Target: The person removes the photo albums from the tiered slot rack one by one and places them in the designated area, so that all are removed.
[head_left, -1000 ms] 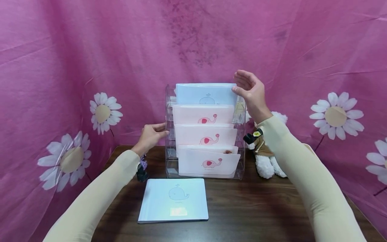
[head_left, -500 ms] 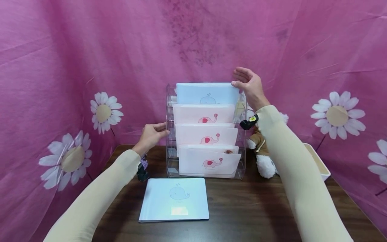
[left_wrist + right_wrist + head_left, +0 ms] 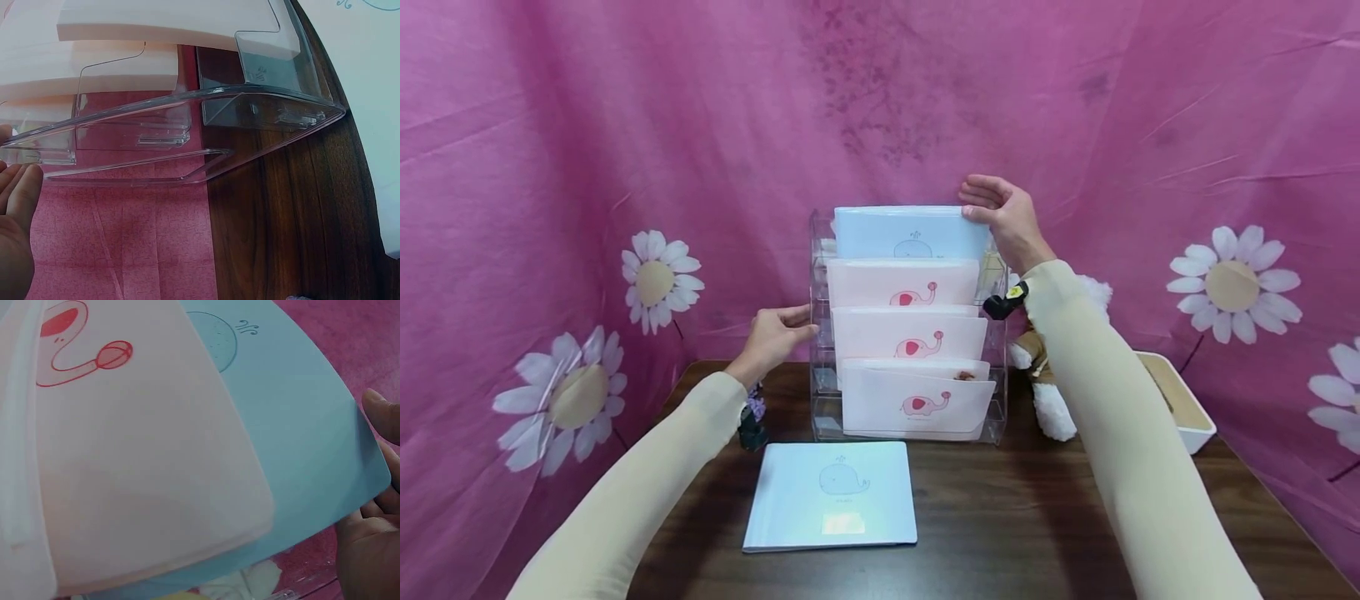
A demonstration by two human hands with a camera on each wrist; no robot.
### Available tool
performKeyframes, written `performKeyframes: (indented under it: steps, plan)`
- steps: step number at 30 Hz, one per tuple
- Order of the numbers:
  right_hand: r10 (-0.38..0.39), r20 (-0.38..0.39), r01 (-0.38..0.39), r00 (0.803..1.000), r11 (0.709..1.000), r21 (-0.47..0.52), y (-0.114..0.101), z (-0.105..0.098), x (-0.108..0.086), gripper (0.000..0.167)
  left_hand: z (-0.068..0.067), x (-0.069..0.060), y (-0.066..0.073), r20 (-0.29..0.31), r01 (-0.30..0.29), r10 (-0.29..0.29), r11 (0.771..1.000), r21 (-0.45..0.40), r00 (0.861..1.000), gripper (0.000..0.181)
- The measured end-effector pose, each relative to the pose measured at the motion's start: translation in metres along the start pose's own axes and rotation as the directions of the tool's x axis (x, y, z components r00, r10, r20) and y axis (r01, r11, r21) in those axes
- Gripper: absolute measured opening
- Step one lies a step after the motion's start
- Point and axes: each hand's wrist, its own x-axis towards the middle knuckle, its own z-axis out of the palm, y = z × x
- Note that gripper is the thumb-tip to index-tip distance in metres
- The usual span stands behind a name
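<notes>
A clear plastic file rack [image 3: 818,400] stands upright on the table, with pale booklets in its tiers. My left hand [image 3: 771,340] holds the rack's left side; in the left wrist view its fingers [image 3: 24,194] meet the clear edge. A light blue whale booklet [image 3: 880,229] fills the top tier. My right hand [image 3: 1007,217] pinches that booklet's upper right corner, the thumb in front and the other fingers behind. Pink elephant booklets [image 3: 880,408] sit in the lower tiers. Another blue whale booklet [image 3: 790,508] lies flat on the table before the rack.
A plush toy [image 3: 1052,412] sits right of the rack, partly behind my right sleeve. Beyond it is a white-rimmed tray [image 3: 1198,429]. A small purple-flowered ornament [image 3: 754,421] stands by my left wrist. Pink daisy-print cloth [image 3: 737,125] hangs around the dark wooden table [image 3: 1000,533].
My right hand has shifted left and slightly inward onto the corner of the top blue booklet. The left hand, rack and booklets stay where they were.
</notes>
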Motion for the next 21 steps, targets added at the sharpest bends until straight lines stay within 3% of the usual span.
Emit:
performKeyframes:
  steps: [8,21]
  plan:
    - [0.105,0.014,-0.103,0.994,0.988,-0.112,0.014,0.006,-0.004,0.055,0.002,-0.002,0.000,-0.002,-0.006,0.006,1.000,0.010,1.000,0.053]
    - [0.177,-0.064,-0.181,0.982,0.981,-0.071,0.025,0.011,-0.003,0.046,0.002,-0.001,-0.001,-0.005,-0.007,0.007,1.000,0.000,1.000,0.053]
